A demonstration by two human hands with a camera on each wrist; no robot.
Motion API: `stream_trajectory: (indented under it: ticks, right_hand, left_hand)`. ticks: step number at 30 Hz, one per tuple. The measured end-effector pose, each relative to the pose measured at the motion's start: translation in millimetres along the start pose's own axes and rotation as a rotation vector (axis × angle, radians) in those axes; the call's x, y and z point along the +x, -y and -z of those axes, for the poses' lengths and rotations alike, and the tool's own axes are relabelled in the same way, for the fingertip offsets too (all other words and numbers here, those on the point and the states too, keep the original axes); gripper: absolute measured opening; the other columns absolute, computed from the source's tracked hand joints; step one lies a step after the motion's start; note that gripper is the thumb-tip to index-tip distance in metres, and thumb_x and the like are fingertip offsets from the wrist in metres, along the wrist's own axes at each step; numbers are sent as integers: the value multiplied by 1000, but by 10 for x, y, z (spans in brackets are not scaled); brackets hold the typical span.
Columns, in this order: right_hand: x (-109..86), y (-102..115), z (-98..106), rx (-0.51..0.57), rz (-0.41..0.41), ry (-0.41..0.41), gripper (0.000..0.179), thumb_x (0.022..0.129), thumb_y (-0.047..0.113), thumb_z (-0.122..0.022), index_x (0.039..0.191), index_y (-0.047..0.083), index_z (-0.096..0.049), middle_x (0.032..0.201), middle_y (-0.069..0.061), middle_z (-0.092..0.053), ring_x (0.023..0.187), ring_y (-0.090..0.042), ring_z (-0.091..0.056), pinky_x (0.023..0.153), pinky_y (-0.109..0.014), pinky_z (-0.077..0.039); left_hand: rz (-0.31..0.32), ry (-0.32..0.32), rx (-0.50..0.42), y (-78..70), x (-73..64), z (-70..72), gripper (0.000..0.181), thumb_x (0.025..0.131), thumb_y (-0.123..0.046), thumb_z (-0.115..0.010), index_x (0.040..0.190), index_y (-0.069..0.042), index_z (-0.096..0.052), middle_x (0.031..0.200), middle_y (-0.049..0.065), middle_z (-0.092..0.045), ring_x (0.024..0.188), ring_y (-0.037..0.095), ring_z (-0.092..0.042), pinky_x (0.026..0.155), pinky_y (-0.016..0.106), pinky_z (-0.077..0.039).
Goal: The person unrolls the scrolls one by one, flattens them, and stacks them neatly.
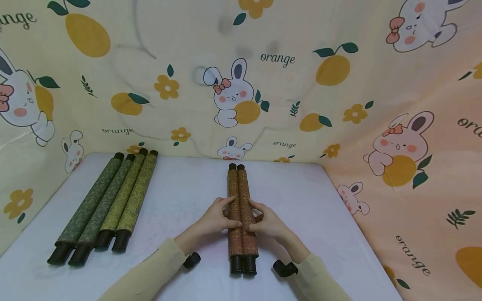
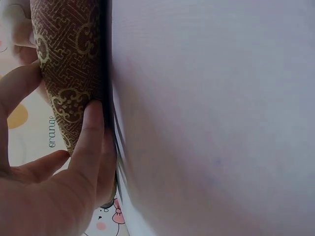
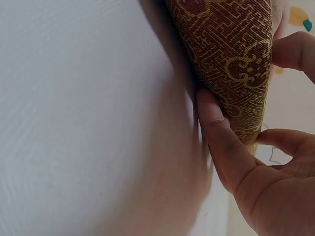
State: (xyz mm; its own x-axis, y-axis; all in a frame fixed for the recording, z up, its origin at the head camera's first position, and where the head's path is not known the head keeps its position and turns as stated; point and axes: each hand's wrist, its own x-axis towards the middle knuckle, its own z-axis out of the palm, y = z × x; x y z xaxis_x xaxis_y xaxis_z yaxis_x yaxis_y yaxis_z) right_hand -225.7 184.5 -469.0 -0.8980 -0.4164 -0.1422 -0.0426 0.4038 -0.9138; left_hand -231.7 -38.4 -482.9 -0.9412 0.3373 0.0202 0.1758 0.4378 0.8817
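Head view: red-brown scrolls [image 1: 234,211] [image 1: 246,211], apparently touching, between hands [image 1: 215,217] [image 1: 269,222].

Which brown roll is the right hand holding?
The right brown roll, gripped by the right hand; the left brown roll lies beside it, held by the left hand instead.

The word "orange" [image 1: 278,59] was printed repeatedly in dark script on the rabbit-print backdrop cloth [image 1: 180,42]; in the head view, outer instances were cropped.
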Motion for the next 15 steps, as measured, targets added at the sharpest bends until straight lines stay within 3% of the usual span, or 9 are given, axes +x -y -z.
stream_trajectory:
  ticks: [9, 12, 15]
  right_hand:
    - [30, -18, -11, -57, 36, 36, 98, 85, 9, -84, 162, -6, -24, 155, -36, -31, 98, -25, -71, 80, -32, -58]
    - [52, -43, -18, -66, 34, 49, 101, 86, 13, -86, 162, -6, -23, 154, -36, -30, 94, -23, -72, 81, -31, -59]
    - [57, -43, -23, -97, 19, 32, 102, 85, 16, -88, 162, -4, -24, 153, -35, -30, 95, -19, -71, 82, -30, -57]
  left_hand:
    - [24, 31, 43, -33, -10, 17, 96, 79, -24, -90, 158, 1, -40, 128, 23, -50, 93, 23, -53, 76, 34, -48]
    - [32, 41, 75, -50, -16, 28, 96, 80, -25, -90, 158, 1, -39, 130, 24, -51, 93, 22, -53, 78, 37, -49]
    - [42, 56, 92, -59, -23, 30, 97, 82, -29, -88, 159, 0, -37, 134, 26, -49, 102, 26, -56, 89, 43, -51]
